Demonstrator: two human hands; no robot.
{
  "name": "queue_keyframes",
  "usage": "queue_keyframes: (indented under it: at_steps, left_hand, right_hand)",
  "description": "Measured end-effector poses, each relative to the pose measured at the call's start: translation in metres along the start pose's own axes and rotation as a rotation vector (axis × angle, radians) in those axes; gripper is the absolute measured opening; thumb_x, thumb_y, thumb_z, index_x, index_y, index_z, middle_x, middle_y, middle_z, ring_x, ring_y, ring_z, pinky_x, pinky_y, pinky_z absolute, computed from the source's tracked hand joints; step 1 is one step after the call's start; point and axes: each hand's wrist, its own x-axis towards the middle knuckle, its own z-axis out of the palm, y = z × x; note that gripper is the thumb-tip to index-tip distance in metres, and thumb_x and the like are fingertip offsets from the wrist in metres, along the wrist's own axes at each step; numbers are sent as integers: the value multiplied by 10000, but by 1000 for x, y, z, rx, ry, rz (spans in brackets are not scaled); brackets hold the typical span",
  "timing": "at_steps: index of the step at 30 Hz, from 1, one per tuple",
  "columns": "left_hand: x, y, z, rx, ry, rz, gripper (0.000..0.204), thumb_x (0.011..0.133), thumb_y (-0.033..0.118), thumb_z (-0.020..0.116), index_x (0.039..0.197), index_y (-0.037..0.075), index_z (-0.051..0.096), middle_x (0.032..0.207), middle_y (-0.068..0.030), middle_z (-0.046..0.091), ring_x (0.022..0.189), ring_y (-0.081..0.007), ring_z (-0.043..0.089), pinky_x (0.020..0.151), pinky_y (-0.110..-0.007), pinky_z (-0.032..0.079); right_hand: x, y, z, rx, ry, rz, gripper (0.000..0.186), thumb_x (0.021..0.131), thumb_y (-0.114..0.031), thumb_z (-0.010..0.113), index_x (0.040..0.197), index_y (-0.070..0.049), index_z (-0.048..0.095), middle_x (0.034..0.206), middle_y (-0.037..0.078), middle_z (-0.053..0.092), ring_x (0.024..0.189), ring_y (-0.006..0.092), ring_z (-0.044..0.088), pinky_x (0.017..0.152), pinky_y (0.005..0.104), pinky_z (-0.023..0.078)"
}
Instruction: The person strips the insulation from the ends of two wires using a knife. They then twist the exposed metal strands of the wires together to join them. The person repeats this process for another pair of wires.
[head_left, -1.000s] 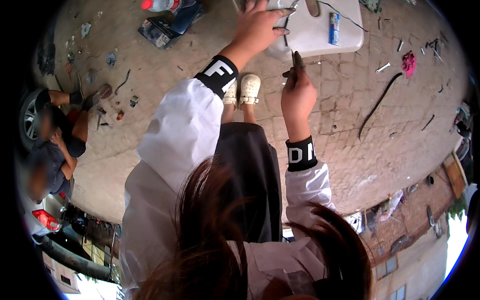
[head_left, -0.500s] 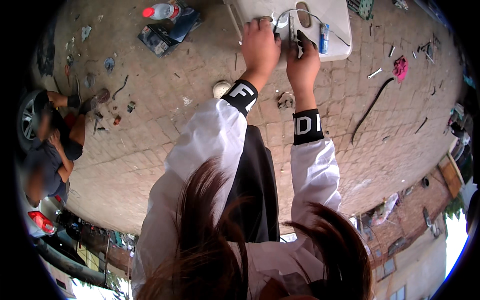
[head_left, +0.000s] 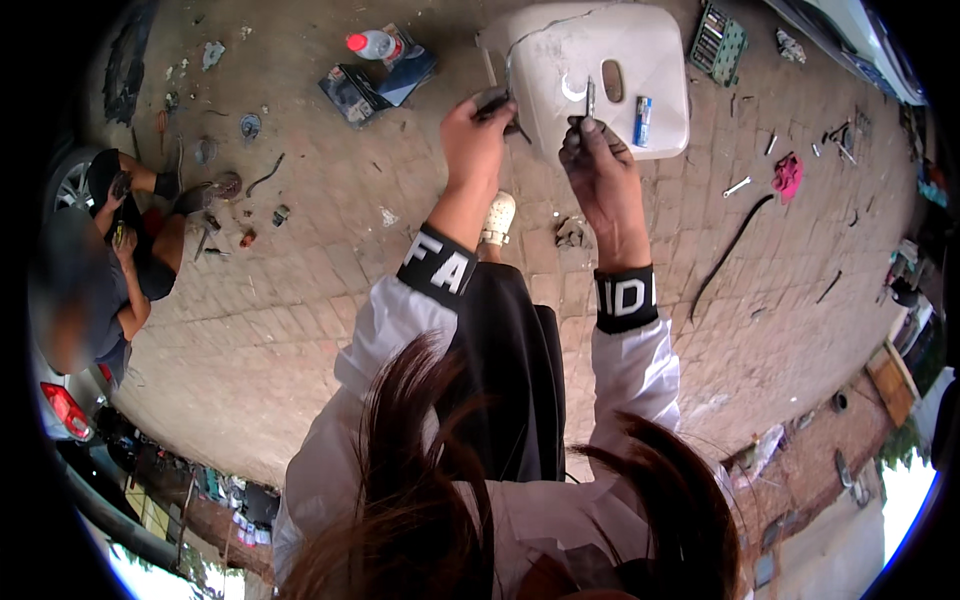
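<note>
Two at once: pinching wire [head_left: 509, 66] in left hand [head_left: 476, 140], slim tool [head_left: 591, 97] in right hand [head_left: 602, 165], closed snug, prob for control.

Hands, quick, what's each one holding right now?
Left hand: closed, holding a thin dark wire.
Right hand: closed, holding a slim silvery tool; its exact kind can't be told.

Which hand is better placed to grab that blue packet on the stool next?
Probably the right hand: it is much closer to the blue packet, though it holds a slim tool. The left hand is farther off, holding a dark wire.
</note>
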Motion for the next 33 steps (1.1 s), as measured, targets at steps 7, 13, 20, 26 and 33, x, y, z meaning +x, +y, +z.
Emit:
queue_keyframes:
  at_steps: [7,13,20,26,33]
  left_hand:
    - [-99,93,-18,-201,-143,-67,262,859,3,626,1121,-9,621,967,-58,667,866,-124,624,756,-266,507]
    - [-187,179,-29,-127,-273,44,226,832,-14,669,1055,-38,638,941,-42,670,813,-76,609,725,-219,504]
    - [-269,262,-40,187,-255,396,167,826,-27,664,989,-57,643,874,-58,653,829,-119,641,738,-249,522]
    - [-320,318,-54,408,-153,682,150,756,40,719,904,23,698,755,-111,620,676,-221,619,607,-303,474]
    - [-364,363,-63,258,-32,788,127,767,33,713,887,-7,701,753,-102,637,653,-163,603,588,-284,461]
  right_hand:
    - [-78,-42,85,-156,-211,-14,182,903,-107,622,1051,-2,621,950,42,640,830,99,561,745,244,457]
    - [-156,-82,150,-419,-179,-179,199,879,-84,650,1059,-5,616,947,26,648,785,68,546,672,218,448]
    - [-235,-123,217,-501,-268,-369,108,864,-46,663,942,22,638,794,40,655,672,91,591,633,222,483]
    - [-298,-145,272,-463,-379,-456,176,938,-136,576,942,32,627,830,93,676,667,108,591,616,236,477]
    - [-355,-142,306,48,-494,-298,254,987,-235,486,970,-12,607,937,120,659,815,158,599,720,266,460]
